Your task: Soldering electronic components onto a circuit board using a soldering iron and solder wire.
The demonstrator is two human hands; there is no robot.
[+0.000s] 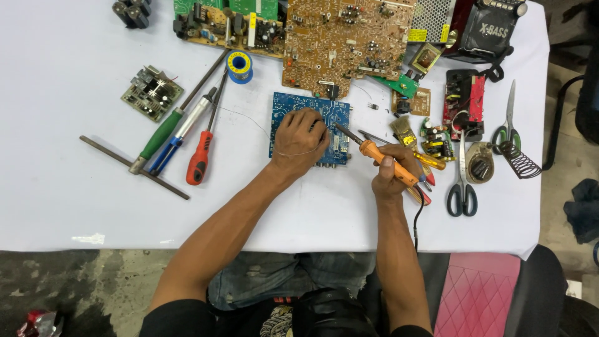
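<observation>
Head view. Blue circuit board [310, 128]: flat, centre of white table [62, 187]. Left hand [299, 142]: pressed on board, fingers curled, pinching thin solder wire [249, 120]. Right hand [390, 171]: clamped on orange soldering iron [380, 157], tip at board's right edge. Screwdrivers [187, 134] lie left, scissors [462, 181] right.

Worktop [62, 187] was plain white. Blue circuit board [331, 122] near the middle carried pale trace lines, under the left hand [299, 140]. Soldering iron [380, 159] in the right hand [390, 175] had an orange handle. Large tan-brown circuit board [343, 43] lay at the far edge, green board [224, 6] beside it. Solder spool [239, 66] was blue with a yellow centre. Screwdrivers toward the left edge: green handle [161, 134], blue-and-silver handle [178, 137], red handle [199, 159]. Small grey-green module [151, 92] sat further left. Scissors near the right edge: dark blue grips [462, 196], green grips [506, 136]. Seat cushion [477, 293] below the near edge was pink, diamond-quilted.
</observation>
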